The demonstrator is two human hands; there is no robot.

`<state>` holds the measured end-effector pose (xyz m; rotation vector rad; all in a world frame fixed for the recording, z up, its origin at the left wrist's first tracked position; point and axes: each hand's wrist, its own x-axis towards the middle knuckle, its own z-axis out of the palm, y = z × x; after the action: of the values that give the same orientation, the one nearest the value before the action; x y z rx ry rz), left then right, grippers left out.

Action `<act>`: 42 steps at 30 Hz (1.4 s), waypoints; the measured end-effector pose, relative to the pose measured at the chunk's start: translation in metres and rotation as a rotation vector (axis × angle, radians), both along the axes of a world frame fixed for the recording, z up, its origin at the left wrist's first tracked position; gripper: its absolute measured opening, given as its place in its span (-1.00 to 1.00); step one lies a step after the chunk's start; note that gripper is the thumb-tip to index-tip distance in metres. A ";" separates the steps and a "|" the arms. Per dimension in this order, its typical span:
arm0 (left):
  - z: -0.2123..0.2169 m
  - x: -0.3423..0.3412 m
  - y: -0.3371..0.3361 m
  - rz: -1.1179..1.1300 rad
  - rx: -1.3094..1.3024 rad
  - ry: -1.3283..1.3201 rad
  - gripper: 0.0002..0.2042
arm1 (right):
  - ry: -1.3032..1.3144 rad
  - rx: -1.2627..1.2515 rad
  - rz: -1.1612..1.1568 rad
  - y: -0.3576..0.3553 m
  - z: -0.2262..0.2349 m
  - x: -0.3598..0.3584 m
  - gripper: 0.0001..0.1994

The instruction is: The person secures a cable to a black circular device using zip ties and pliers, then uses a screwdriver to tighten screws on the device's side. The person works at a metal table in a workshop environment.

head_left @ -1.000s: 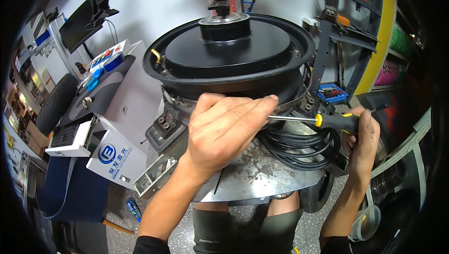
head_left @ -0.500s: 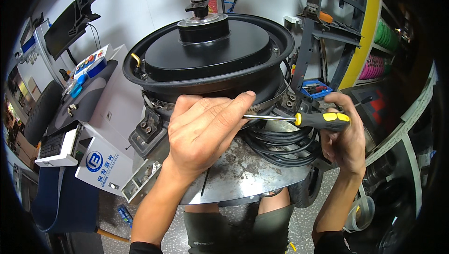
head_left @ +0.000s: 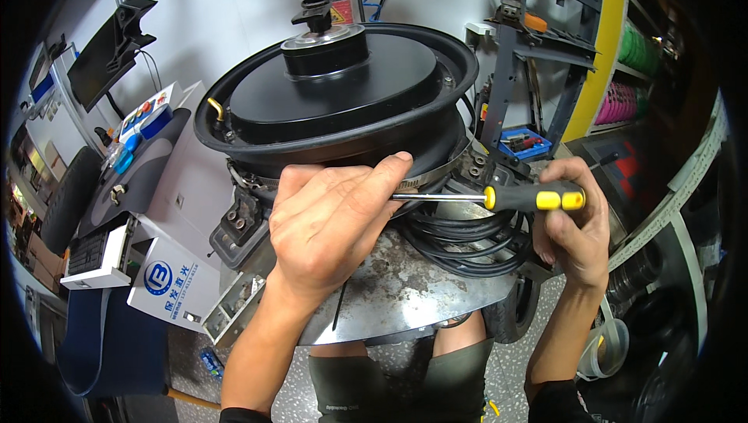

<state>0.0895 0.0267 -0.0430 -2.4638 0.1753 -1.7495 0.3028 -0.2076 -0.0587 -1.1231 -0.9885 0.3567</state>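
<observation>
A black, round metal wheel (head_left: pixel 335 88) sits toward 11 o'clock. At 4, a round clear plastic tub (head_left: pixel 616 354) contains something yellow (head_left: pixel 601 340); between 2 and 3, a blue plastic tray (head_left: pixel 538 151) holds red and dark tools (head_left: pixel 522 142). At 3, the right hand (head_left: pixel 578 224) closes around a steel-shafted, black-and-yellow-handled screwdriver (head_left: pixel 518 198); the left hand (head_left: pixel 331 220), near centre, hides its tip, its own grip unclear.

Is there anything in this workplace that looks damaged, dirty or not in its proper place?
Two things. The metal plate below the wheel has brown, rust-like blotches, so its surface looks worn. Also, a small blue object lies on the speckled floor, which seems an odd place for it; I cannot tell what it is.
</observation>
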 end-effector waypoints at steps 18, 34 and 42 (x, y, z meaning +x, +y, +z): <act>-0.006 0.004 0.003 -0.031 -0.009 -0.082 -0.62 | -0.048 -0.090 -0.280 0.007 -0.017 0.021 -0.45; -0.014 0.011 0.004 -0.046 -0.004 -0.177 -0.74 | -0.032 -0.055 -0.020 0.006 -0.011 0.013 -0.27; -0.010 0.014 0.004 -0.059 0.016 -0.160 -0.76 | -0.185 -0.103 -0.205 -0.011 0.001 0.030 -0.54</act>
<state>0.1038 0.0304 -0.0528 -2.3168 0.2478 -1.9512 0.3330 -0.2184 -0.0580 -1.3576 -1.0140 0.1407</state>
